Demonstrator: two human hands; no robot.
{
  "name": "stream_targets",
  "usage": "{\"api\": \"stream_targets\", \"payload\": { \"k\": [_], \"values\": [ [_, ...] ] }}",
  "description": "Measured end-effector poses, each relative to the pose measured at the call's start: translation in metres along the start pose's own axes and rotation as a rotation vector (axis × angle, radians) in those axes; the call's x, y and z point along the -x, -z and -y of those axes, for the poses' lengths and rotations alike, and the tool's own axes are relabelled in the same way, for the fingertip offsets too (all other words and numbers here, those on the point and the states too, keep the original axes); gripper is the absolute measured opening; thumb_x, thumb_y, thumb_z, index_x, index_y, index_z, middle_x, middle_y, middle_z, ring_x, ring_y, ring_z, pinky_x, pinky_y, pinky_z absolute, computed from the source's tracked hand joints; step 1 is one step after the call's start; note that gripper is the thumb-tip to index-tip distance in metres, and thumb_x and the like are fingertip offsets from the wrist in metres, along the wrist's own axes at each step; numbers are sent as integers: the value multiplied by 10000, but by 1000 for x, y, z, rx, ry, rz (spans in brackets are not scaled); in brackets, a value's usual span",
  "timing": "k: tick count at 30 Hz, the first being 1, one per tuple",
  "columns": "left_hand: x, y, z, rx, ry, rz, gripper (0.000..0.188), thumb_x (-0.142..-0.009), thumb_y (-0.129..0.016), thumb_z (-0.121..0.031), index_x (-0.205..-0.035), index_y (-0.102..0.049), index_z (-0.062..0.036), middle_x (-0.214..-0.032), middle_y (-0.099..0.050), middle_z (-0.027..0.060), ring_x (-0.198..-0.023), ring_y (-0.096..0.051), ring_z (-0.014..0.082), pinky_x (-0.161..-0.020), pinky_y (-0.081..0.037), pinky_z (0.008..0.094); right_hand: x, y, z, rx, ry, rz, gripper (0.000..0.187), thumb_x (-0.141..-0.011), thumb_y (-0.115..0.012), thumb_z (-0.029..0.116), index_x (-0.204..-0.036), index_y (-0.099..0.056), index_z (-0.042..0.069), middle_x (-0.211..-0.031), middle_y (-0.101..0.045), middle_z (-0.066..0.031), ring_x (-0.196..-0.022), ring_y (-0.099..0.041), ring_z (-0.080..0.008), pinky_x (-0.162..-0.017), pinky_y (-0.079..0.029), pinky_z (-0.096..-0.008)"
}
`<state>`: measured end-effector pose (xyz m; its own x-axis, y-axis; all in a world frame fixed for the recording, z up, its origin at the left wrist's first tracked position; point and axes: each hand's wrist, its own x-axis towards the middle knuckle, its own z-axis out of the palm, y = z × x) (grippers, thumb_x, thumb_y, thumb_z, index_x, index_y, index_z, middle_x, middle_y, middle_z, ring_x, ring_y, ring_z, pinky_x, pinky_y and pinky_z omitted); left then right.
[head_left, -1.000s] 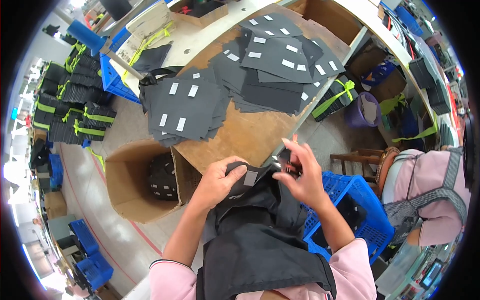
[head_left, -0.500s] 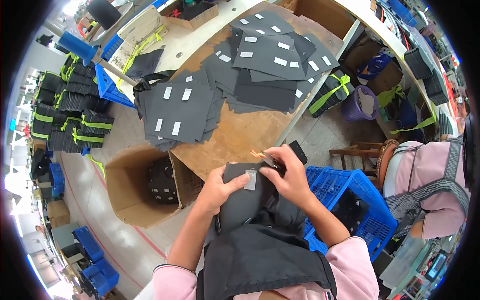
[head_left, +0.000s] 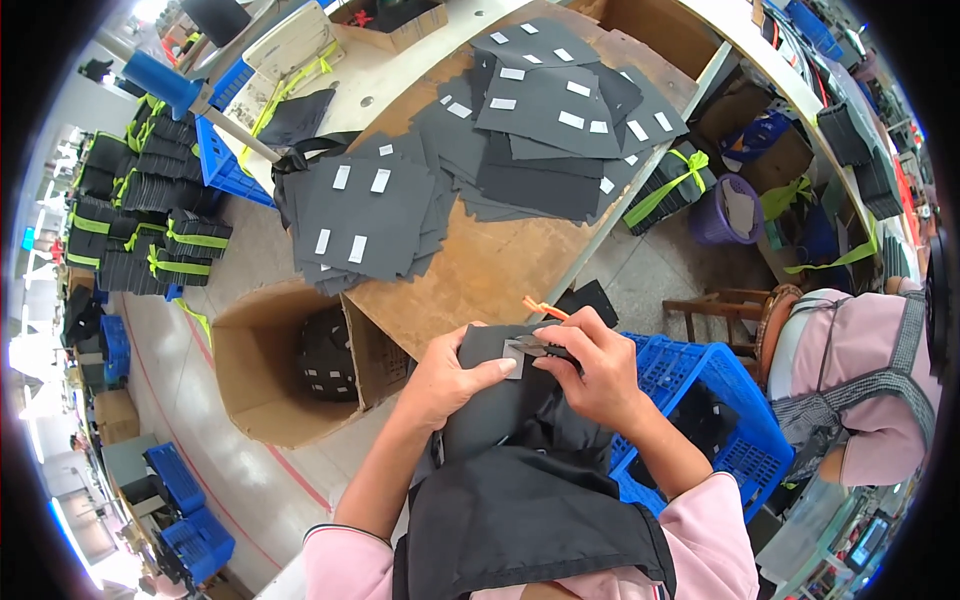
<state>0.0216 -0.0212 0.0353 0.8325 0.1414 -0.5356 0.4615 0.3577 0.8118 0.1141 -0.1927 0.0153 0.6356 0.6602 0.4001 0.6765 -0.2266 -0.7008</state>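
Note:
My left hand (head_left: 450, 375) presses a black fabric piece (head_left: 495, 405) flat over my lap, thumb beside a small white patch (head_left: 515, 358) on it. Closed around a small cutter with an orange tip (head_left: 540, 308), my right hand (head_left: 595, 372) sets the tool's blade end against that white patch. A black apron (head_left: 520, 520) covers my front below the fabric.
A wooden table (head_left: 480, 270) carries stacks of black pieces with white patches (head_left: 365, 215) (head_left: 550, 110). A cardboard box (head_left: 255, 390) stands left of my knees, a blue crate (head_left: 720, 400) to the right. Another person in pink (head_left: 860, 380) sits at right. Bundled black stacks (head_left: 140, 230) lie on the floor.
Both hands drew the black piece down off the table edge onto my lap. My right hand brought the cutter onto the white patch.

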Motion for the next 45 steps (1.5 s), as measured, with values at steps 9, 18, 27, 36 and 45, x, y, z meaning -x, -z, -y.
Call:
{"api": "stream_targets", "payload": {
  "k": [9,18,27,36,45],
  "values": [
    [-1,1,1,65,19,-11,296,-737,-715,-104,-975,-585,16,-879,-616,46,-764,-576,97,-699,-473,234,7,0,-1,150,109,8,300,-623,-748,51,-905,-645,62,-749,-573,-72,-603,-566,-218,-563,-485,-320],
    [1,13,-3,135,-131,-204,289,-739,-715,-67,-986,-590,16,-900,-623,64,-774,-600,122,-716,-495,258,17,-13,-8,-186,-157,-159,273,-694,-715,33,-943,-607,62,-797,-530,-70,-597,-525,-170,-559,-439,-270],
    [-7,23,22,601,-478,-379,339,-790,-701,-73,-1093,-566,-6,-984,-613,46,-918,-589,164,-832,-472,305,27,-45,-4,-1653,-1142,-60,312,-872,-602,114,-1165,-518,49,-780,-589,-12,-423,-350,-26,-380,-262,-176],
    [17,16,-36,-1069,-904,-481,867,-733,-729,-371,-1376,-285,4,-1415,-330,157,-1324,-271,332,-1069,-203,434,-23,-5,-19,-619,-441,99,207,-767,-637,-33,-966,-592,1,-753,-609,13,-632,-525,-43,-561,-436,-219],
    [-7,17,9,179,-49,-100,319,-813,-705,-204,-994,-606,39,-899,-640,71,-780,-603,124,-683,-494,265,0,-11,16,-61,-197,-254,380,-724,-717,76,-1071,-564,72,-871,-568,-76,-546,-535,-151,-493,-458,-270]
  ]
}}
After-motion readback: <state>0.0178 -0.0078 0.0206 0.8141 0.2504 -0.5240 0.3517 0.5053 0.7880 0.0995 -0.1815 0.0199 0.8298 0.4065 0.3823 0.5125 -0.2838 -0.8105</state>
